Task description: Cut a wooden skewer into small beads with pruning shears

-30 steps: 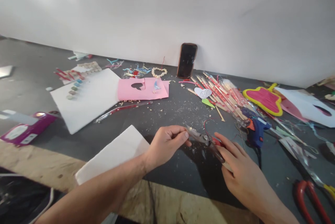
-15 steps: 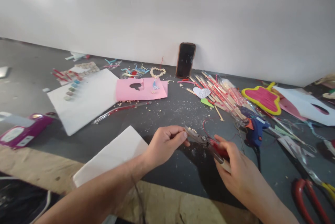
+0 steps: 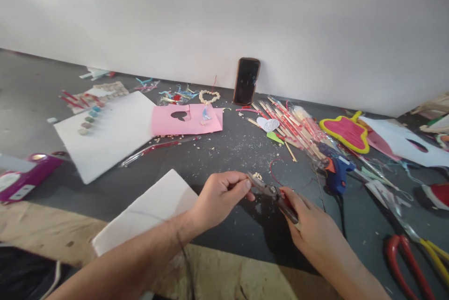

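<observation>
My right hand (image 3: 305, 218) is wrapped round the handles of a pair of metal cutters (image 3: 271, 191), whose jaws point left. At the tip of the jaws, my left hand (image 3: 222, 197) is closed in a pinch; whatever lies between its thumb and finger is too small to make out. Small pale pieces (image 3: 257, 176) lie on the dark table just beyond the jaws. A thin red wire (image 3: 273, 173) curves on the table behind the cutters.
Behind my hands are a pink card (image 3: 164, 121), a phone (image 3: 246, 81) against the wall and wrapped sticks (image 3: 287, 117). A blue glue gun (image 3: 338, 173) and red-handled scissors (image 3: 409, 262) lie right. White boards (image 3: 108, 131) and a purple tool (image 3: 30, 176) are left.
The cutters' handles have come together as my right hand tightened round them. My left hand stays pinched at the jaws. The whole view has shifted slightly.
</observation>
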`<state>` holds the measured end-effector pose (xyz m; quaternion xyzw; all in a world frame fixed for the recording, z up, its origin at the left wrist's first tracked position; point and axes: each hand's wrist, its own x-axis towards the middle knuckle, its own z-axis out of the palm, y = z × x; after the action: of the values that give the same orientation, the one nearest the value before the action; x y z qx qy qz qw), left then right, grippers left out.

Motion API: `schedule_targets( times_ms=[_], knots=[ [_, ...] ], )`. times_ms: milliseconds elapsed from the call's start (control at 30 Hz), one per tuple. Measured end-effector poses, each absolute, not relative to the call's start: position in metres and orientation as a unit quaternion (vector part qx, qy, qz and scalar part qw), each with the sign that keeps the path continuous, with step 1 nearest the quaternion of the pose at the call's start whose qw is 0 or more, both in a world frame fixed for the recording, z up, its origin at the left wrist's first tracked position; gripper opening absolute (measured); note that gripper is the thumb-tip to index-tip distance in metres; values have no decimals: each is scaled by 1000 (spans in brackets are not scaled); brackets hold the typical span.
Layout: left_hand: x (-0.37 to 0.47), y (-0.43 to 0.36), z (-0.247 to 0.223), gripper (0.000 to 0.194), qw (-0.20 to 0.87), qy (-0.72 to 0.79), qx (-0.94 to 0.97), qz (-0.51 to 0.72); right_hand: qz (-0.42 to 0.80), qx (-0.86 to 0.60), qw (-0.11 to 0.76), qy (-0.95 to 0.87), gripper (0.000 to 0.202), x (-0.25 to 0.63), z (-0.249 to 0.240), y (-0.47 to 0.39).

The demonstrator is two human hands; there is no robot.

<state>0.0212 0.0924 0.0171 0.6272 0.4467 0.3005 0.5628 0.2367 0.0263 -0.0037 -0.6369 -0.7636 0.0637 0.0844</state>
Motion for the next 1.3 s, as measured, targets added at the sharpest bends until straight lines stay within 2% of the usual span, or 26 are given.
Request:
schedule_targets(
  times_ms=[200,500,1300],
  knots=[
    [22,94,14,30,570,441,620,310,57,-642,57,-763,46,235,1,33],
    [22,93,12,30,564,434,630,312,51,-633,74,-769,50,241,0,34],
    [23,94,13,28,558,444,633,301,60,-621,82,-777,40,243,0,33]
  ],
)
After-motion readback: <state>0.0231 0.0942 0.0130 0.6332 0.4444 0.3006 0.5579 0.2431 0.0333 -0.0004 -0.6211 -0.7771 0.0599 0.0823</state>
